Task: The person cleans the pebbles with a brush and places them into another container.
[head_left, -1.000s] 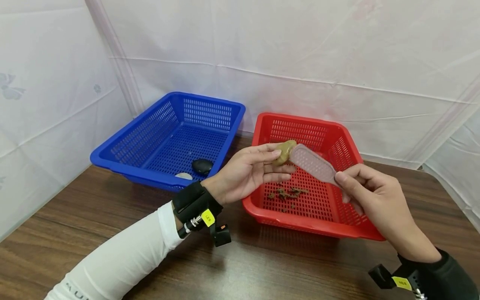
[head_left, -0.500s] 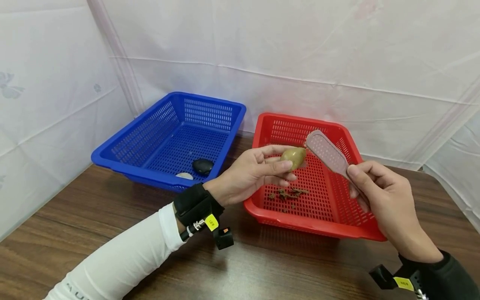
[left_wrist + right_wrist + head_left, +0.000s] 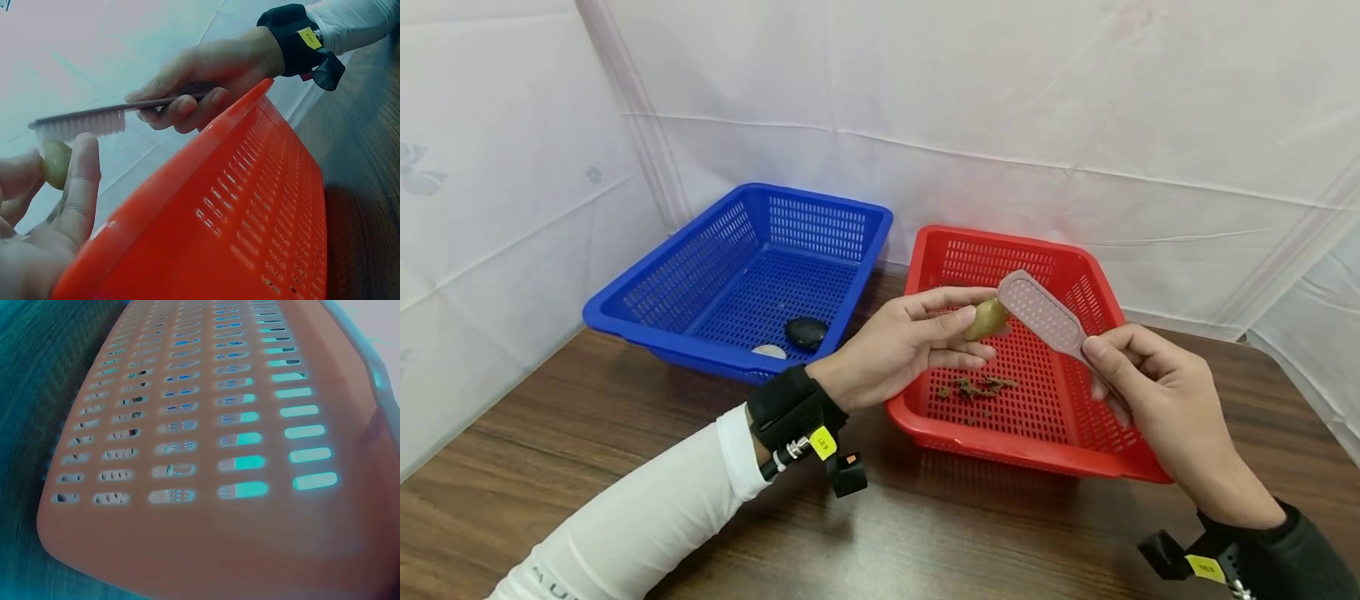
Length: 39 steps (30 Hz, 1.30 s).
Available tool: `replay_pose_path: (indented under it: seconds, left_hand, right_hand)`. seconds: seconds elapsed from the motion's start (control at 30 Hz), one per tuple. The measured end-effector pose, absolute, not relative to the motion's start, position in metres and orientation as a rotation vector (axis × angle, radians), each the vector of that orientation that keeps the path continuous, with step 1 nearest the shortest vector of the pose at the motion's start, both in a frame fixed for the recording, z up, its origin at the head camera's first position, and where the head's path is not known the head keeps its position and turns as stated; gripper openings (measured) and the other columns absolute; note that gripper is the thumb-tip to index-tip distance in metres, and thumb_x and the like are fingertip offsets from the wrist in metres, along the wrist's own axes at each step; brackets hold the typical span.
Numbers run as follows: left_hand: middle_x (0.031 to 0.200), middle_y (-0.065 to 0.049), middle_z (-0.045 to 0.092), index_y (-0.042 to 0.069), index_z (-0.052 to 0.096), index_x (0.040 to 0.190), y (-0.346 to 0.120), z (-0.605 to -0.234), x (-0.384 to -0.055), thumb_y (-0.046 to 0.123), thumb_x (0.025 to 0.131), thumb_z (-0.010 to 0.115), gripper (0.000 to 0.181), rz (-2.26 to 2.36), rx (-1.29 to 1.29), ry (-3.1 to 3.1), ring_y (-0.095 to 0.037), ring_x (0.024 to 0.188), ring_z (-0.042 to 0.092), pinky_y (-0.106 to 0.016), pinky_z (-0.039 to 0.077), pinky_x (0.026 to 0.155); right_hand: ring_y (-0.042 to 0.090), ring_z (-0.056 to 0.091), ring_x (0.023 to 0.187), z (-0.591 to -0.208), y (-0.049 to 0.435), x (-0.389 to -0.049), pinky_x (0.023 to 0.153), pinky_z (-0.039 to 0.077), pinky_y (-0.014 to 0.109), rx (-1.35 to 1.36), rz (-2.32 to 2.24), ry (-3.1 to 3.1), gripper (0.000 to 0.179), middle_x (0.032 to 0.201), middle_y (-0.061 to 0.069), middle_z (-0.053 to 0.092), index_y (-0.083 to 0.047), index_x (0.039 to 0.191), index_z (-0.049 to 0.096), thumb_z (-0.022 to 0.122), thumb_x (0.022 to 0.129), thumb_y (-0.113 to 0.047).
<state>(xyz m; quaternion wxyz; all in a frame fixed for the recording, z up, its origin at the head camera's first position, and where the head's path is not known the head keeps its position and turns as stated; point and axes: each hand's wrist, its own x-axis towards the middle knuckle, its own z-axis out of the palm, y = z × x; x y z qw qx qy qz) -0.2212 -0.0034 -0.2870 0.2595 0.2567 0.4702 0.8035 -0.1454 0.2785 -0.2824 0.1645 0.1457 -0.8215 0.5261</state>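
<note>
In the head view my left hand pinches a smooth olive-green stone between thumb and fingers, above the left part of the red basket. My right hand grips the handle of a pale pink brush. The brush head lies against the stone's upper right side. From the left wrist view the brush shows pale bristles facing down, their tip end touching the stone. The right wrist view holds only the basket's slotted wall; both hands are hidden there.
Brown crumbly debris lies on the red basket's floor. A blue basket stands to the left, with a black stone and a white stone inside. White cloth hangs behind the wooden table.
The brush lifted to the upper right off the stone, then came back down left onto it. The left hand turned the stone and shifted slightly right.
</note>
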Motion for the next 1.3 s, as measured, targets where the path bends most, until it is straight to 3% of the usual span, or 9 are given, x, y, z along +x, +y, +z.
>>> replay_pose_path:
  seconds: [0.17, 0.6, 0.87, 1.1, 1.3]
  left_hand:
    - [0.135, -0.027, 0.062, -0.004, 0.051, 0.152, -0.005, -0.286, -0.22, -0.003, 0.11, 0.051, 0.042, 2.152, 0.69, 1.334, -0.021, 0.1, 0.075, -0.042, 0.057, 0.102]
    - [0.13, -0.022, 0.064, -0.007, 0.051, 0.151, -0.01, -0.289, -0.22, 0.0, 0.111, 0.051, 0.04, 2.181, 0.673, 1.364, -0.019, 0.098, 0.075, -0.042, 0.057, 0.101]
    - [0.129, -0.021, 0.067, -0.001, 0.056, 0.148, -0.006, -0.275, -0.215, 0.005, 0.108, 0.061, 0.041, 2.148, 0.774, 1.578, -0.025, 0.102, 0.076, -0.046, 0.059, 0.1]
    - [0.124, -0.014, 0.071, 0.001, 0.061, 0.143, -0.037, -0.244, -0.217, 0.003, 0.101, 0.072, 0.044, 2.165, 0.885, 1.988, -0.03, 0.096, 0.075, -0.048, 0.063, 0.088]
    - [0.122, -0.005, 0.073, 0.009, 0.065, 0.141, -0.074, -0.234, -0.224, 0.018, 0.098, 0.079, 0.046, 2.01, 0.822, 2.423, -0.031, 0.094, 0.074, -0.046, 0.063, 0.085]
  right_hand:
    - [0.018, 0.045, 0.048, -0.282, 0.279, -0.147, 0.039, 0.034, 0.035, 0.48, 1.426, -2.386, 0.009, 0.069, 0.005, 0.06, -0.002, 0.098, 0.067, 0.064, 0.107, -0.004]
    - [0.019, 0.042, 0.048, -0.285, 0.277, -0.161, 0.039, 0.029, 0.037, 0.336, 1.647, -2.341, 0.017, 0.069, 0.007, 0.058, 0.0, 0.096, 0.065, 0.067, 0.107, -0.014]
    - [0.021, 0.038, 0.047, -0.292, 0.287, -0.162, 0.04, 0.021, 0.038, 0.349, 1.882, -2.135, 0.014, 0.068, 0.01, 0.058, 0.007, 0.094, 0.064, 0.064, 0.105, -0.001]
    - [0.021, 0.038, 0.047, -0.294, 0.294, -0.163, 0.04, 0.019, 0.038, 0.331, 1.895, -2.107, 0.014, 0.067, 0.009, 0.058, 0.007, 0.093, 0.064, 0.064, 0.105, -0.001]
    - [0.021, 0.037, 0.046, -0.294, 0.298, -0.164, 0.04, 0.018, 0.038, 0.335, 1.897, -2.093, 0.014, 0.067, 0.009, 0.058, 0.006, 0.092, 0.064, 0.063, 0.105, 0.0]
